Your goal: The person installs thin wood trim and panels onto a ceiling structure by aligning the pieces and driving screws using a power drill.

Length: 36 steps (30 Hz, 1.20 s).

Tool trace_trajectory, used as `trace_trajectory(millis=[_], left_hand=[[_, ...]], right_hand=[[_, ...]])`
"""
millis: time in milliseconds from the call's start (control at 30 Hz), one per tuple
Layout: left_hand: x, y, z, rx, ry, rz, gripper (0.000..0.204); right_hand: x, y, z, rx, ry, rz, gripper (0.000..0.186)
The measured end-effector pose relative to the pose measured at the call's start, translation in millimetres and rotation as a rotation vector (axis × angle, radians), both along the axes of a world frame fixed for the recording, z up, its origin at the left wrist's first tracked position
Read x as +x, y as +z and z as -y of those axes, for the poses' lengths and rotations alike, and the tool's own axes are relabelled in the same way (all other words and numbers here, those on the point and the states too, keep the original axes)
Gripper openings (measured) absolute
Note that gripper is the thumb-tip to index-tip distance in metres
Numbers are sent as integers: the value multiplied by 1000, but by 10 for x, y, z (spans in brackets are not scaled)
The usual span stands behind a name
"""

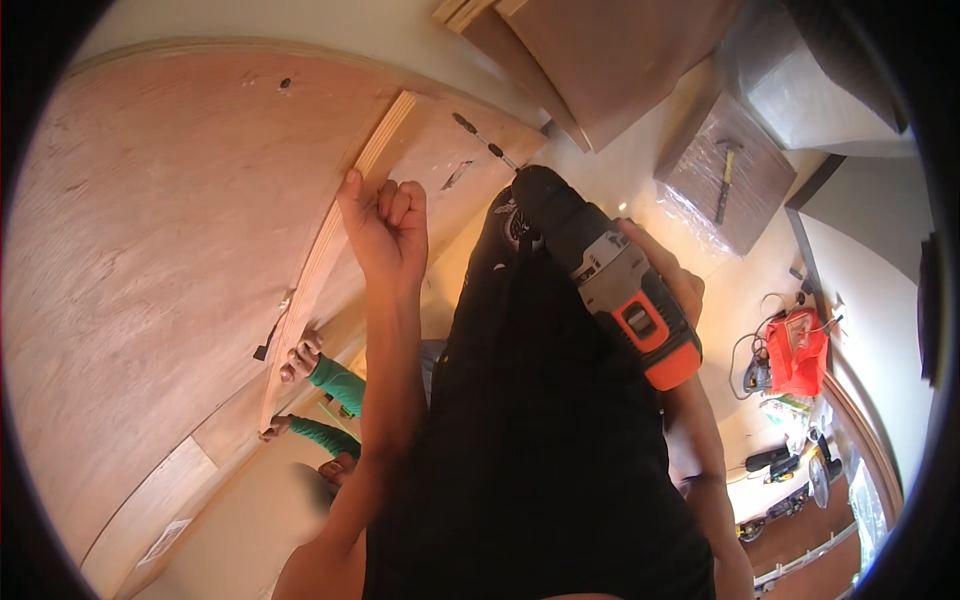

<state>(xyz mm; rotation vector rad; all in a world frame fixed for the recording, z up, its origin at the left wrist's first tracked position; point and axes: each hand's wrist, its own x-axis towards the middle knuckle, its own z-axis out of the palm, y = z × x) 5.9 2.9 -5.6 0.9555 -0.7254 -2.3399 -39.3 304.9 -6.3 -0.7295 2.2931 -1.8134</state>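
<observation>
"Plywood panel (170,220): state position."

"Across the left side, face broad and pale. Next in size: brown boards (620,55), stacked at the top, right of centre."

"Next items?"

"Wood strip (317,255), running lengthwise across the panel, layered edge showing. Wrapped board (690,180), to the right, under clear film. Green sleeves (338,386), reaching in at lower left, with another person's hands (303,357) at the lower part of the strip."

"Drill (625,290): report."

"Grey, black and orange; right of the strip, nose pointed toward the panel's far end. Hammer (723,192): resting on the wrapped board."

"Hands?"

"Right hand (665,270): fingers wrapped around the drill, partly hidden behind it. Trigger position: cannot tell. Left hand (388,222): beside the upper part of the strip, fingers curled into the palm, thumb raised to the strip's edge. Pressure: cannot tell."

"Smallest item?"

"Bit (496,151): slim, extending from the drill nose. Contact with the panel: cannot tell."
</observation>
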Motion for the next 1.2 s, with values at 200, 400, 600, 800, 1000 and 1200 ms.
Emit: trace_trajectory(millis=[200, 400, 600, 800, 1000, 1200], left_hand=[[-53, 61, 3, 22, -30, 37, 24], [41, 12, 40, 31, -76, 108, 27], [4, 40, 14, 10, -80, 175, 31], [6, 29, 50, 9, -126, 116, 33], [22, 23, 76, 19, -134, 106, 31], [80, 20, 82, 39, -166, 93, 44]], right_hand=[[-191, -19, -108, -40, 17, 36, 53], [-263, 50, -153, -1, 90, 81, 53], [-272, -67, -104, -121, 132, 70, 57], [-315, -145, 47, -183, 177, 106, 60], [-378, -167, 169, -225, 225, 94, 61], [-344, -122, 200, -192, 238, 132, 62]])
